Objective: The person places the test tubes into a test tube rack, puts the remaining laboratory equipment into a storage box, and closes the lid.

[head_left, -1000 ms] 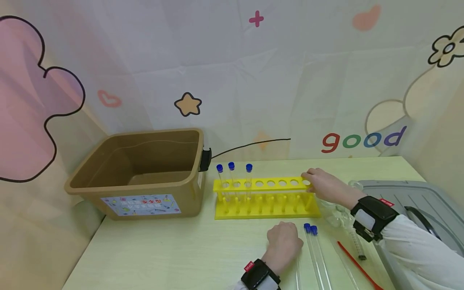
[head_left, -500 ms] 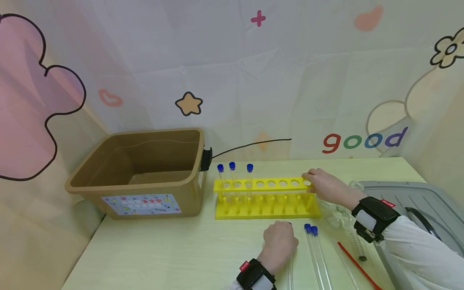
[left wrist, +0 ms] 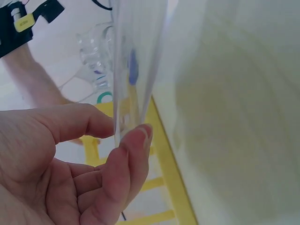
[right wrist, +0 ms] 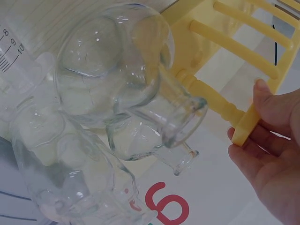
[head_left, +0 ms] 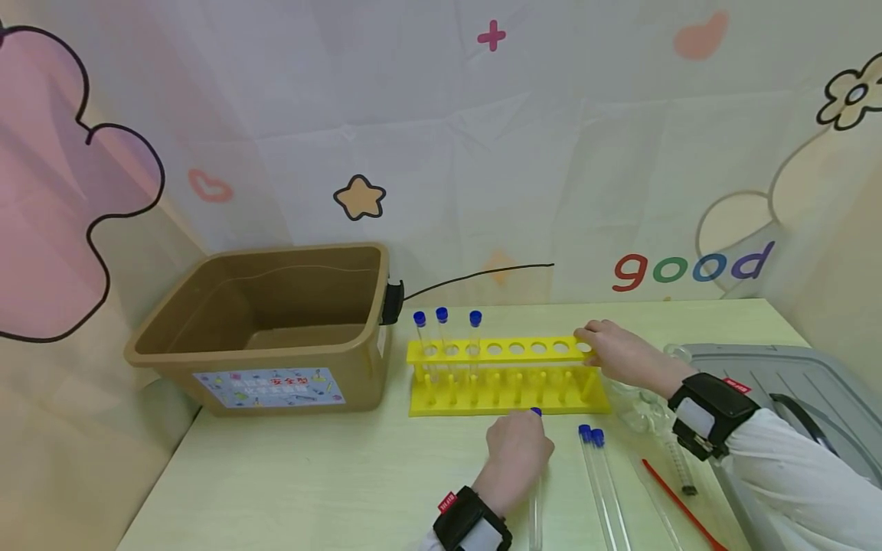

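My left hand [head_left: 518, 453] pinches a clear test tube [head_left: 536, 509] with a blue cap near its upper end, just in front of the yellow test tube rack [head_left: 510, 410]. In the left wrist view, thumb and fingers press the tube [left wrist: 140, 42] from both sides. My right hand [head_left: 623, 353] grips the top bar of the rack at its right end; the right wrist view shows that hand [right wrist: 276, 140] pinching the bar's end. Blue-capped tubes, including one tube [head_left: 475, 330], stand in the rack's left holes. Two more capped tubes [head_left: 601, 482] lie right of my left hand.
A brown bin [head_left: 276, 353] stands at the left. At the right lie a red stick [head_left: 678, 501], a graduated clear tube [head_left: 681, 463] and a grey lid [head_left: 758, 360]. Clear glass flasks [right wrist: 112, 65] sit beside the rack's right end.
My left hand has moved left and slightly away from me with the test tube, whose blue cap now shows above the fingers. The right hand stays on the rack.
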{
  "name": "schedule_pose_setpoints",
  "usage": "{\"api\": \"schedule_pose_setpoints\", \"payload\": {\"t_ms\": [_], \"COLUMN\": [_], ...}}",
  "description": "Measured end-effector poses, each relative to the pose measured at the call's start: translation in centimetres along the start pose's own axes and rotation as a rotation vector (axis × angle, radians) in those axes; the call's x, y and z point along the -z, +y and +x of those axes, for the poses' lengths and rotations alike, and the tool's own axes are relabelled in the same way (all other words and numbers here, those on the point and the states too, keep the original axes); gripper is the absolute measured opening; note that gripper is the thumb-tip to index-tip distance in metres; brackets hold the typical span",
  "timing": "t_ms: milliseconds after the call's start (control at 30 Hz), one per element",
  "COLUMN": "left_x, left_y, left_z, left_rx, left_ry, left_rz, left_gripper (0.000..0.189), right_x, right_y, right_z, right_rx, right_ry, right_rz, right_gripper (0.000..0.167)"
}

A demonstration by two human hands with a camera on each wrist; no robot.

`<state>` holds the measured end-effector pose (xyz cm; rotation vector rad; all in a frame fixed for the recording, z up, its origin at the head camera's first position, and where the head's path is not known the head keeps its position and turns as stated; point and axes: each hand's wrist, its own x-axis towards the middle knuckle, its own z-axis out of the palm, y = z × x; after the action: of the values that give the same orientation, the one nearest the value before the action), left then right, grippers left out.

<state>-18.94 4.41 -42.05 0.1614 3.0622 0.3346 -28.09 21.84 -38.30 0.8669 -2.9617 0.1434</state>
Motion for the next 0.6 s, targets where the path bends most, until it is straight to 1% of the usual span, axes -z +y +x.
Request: {"api": "schedule_pose_setpoints", "payload": {"t_ms": [267,333,433,533,600], "left_x": [1.7,2.2,2.9,3.6,4.1], "left_y": [-0.9,-1.2,-1.5,-2.0,-2.3], "left_z": [-0.1,-0.1,0.1,0.2,0.4], "left_rx": [-0.005,-0.007,0.000,-0.025,-0.043], "left_ry": [0.067,0.071,0.057,0.068,0.091], "left_rz": [-0.093,-0.116,-0.141,-0.164,-0.189], "left_gripper": [0.039,0.041,0.043,0.043,0.044], "right_x": [-0.1,-0.1,-0.1,0.0,0.0], "right_y": [0.0,0.0,0.0,0.0,0.0], "right_z": [-0.1,-0.1,-0.1,0.0,0.0], "right_rx": [0.000,0.002,0.006,0.008,0.006], "right_ry": [0.013,0.017,0.011,0.006,0.003], "right_rz": [-0.005,-0.004,-0.001,0.001,0.005], "right_gripper": [0.039,0.039,0.039,0.039,0.040]}}
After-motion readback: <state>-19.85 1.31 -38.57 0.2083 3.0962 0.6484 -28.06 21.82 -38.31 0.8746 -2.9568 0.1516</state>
